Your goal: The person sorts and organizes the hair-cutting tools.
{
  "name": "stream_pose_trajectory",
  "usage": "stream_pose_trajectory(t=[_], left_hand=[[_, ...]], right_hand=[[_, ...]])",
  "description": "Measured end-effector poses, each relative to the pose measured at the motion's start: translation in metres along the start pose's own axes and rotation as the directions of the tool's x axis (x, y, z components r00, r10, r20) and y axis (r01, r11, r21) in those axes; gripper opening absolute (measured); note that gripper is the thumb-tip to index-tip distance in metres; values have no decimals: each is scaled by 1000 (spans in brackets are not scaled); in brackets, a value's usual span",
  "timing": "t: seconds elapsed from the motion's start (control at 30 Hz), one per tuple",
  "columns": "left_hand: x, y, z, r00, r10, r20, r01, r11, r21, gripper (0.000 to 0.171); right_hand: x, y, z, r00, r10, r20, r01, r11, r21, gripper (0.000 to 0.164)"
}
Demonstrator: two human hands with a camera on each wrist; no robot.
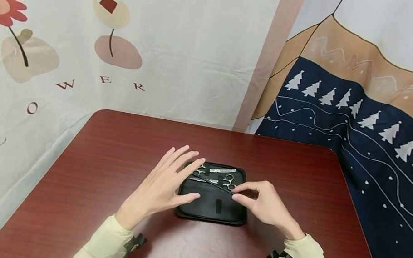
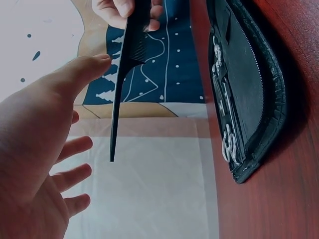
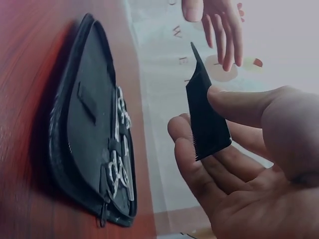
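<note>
A black rat-tail comb (image 3: 205, 114) is pinched at its toothed end between the thumb and fingers of my right hand (image 1: 266, 202). Its thin tail points toward my left hand (image 1: 165, 185), which is raised with fingers spread and holds nothing. Below the comb lies an open black zip case (image 1: 199, 204) on the table. Two pairs of silver scissors sit inside it: one pair (image 1: 222, 170) along the far edge, the other (image 1: 228, 179) nearer the middle. In the left wrist view the comb (image 2: 130, 50) hangs in the air beside my left thumb.
The case rests on a reddish-brown wooden table (image 1: 125, 142) with rounded far corners. Behind it hang a pale curtain (image 1: 195, 53) with flower prints and a dark blue one (image 1: 315, 120) with white trees. A small strap loop (image 1: 219, 206) lies on the case's near half.
</note>
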State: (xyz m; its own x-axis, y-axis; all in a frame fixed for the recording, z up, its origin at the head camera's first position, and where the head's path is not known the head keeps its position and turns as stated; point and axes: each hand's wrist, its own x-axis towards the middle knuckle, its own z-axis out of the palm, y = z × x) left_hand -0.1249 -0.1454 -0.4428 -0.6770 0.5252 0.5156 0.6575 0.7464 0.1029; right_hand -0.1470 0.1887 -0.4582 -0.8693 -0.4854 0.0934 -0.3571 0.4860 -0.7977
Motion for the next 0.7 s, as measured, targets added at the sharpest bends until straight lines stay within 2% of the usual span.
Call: stream_pose_trajectory(t=[0.13,0.23,0.4,0.57,0.7], left_hand=[[0,-1,1,999,9,-31,-9,1000,-2,88],[0,-3,2,999,14,-47,-15,1000,-7,85],[0,-4,3,997,23,-69,-23,1000,-13,82],[1,-5,4,995,33,-90,-34,999,-14,81],[1,-6,5,995,31,-92,-32,999,-14,80]], right_hand=[[1,2,-2,997,50,57,-56,992,110,16],[2,3,-3,991,91,100,-110,973,204,17],[3,4,-4,979,129,160,-173,938,302,17],[4,5,-4,967,127,222,-209,890,404,21],[4,7,-4,957,138,256,-250,840,481,27]])
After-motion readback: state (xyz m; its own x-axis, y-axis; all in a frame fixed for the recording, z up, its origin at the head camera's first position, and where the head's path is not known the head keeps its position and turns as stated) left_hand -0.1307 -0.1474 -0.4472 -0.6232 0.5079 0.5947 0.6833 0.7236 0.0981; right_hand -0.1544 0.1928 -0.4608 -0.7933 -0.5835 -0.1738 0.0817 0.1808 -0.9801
